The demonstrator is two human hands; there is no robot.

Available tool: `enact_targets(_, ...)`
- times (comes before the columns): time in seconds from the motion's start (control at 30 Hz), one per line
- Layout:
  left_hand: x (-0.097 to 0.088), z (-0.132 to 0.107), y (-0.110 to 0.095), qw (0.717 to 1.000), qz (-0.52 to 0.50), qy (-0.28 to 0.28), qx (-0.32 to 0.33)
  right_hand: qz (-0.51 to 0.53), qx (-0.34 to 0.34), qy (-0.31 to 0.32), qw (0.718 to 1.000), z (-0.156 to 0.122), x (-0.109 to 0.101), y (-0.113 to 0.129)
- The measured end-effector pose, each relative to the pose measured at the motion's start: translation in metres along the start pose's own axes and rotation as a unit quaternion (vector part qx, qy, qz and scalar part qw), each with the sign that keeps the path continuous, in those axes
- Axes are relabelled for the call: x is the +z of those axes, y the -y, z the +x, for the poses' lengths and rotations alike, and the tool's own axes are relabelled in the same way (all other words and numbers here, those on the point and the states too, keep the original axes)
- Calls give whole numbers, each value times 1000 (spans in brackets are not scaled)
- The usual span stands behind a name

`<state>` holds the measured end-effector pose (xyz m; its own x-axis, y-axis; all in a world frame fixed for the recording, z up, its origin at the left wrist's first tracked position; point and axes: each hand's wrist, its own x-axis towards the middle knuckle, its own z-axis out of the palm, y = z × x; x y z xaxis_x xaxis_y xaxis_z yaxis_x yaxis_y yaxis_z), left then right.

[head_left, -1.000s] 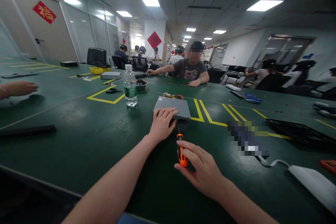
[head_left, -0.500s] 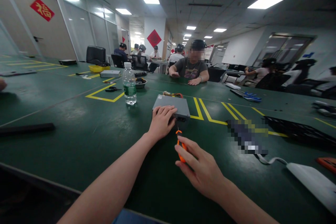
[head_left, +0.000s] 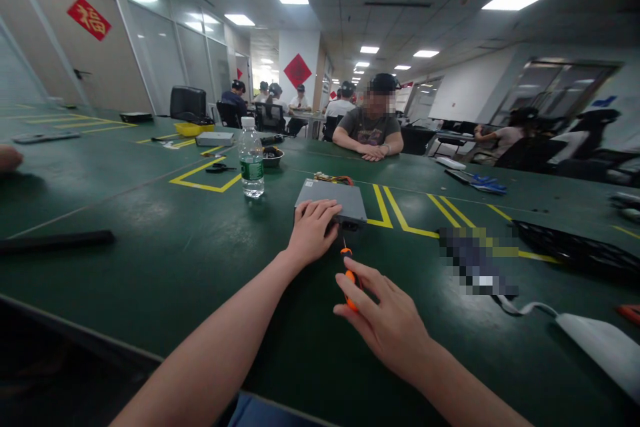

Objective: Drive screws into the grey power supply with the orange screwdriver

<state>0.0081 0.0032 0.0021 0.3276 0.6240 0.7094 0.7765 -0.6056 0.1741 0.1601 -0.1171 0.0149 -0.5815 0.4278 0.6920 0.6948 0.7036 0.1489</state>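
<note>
A flat grey metal box [head_left: 336, 200] lies on the green table [head_left: 150, 240] ahead of me, with coloured wires [head_left: 334, 178] at its far edge. My left hand [head_left: 313, 232] rests on the box's near left corner, fingers curled over its top and front edge. My right hand [head_left: 385, 320] is closed round an orange-handled screwdriver [head_left: 349, 273]. The screwdriver's thin shaft points at the box's near face.
A water bottle [head_left: 251, 160] stands left of the box, with a small bowl [head_left: 273, 157] and scissors [head_left: 220, 168] behind it. A person [head_left: 370, 127] sits across the table. A black tray [head_left: 575, 250], a white item [head_left: 600, 347] and a dark bar [head_left: 55, 241] lie around.
My right hand has brought the screwdriver slightly forward toward the box. The person across has drawn an outstretched arm back. Another hand at the left edge has pulled away.
</note>
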Motion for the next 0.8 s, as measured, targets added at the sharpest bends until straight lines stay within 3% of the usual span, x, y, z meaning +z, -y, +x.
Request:
enact_targets(0.1,0,0,0,1000,0,-1,-4,-5,-9,56,998,1,2,4)
enact_targets(0.17,0,0,0,1000,-3,1,-4,-9,-34,60,998,2,5,3)
enact_targets(0.4,0,1,1,1000,3,2,-4,10,-50,-53,997,1,6,-15)
enact_targets(0.63,1,0,2,1000,5,0,1,-25,-8,24,999,-5,-2,-5)
enact_targets(0.8,0,0,1,1000,2,5,-1,-76,-57,35,995,-2,1,-1)
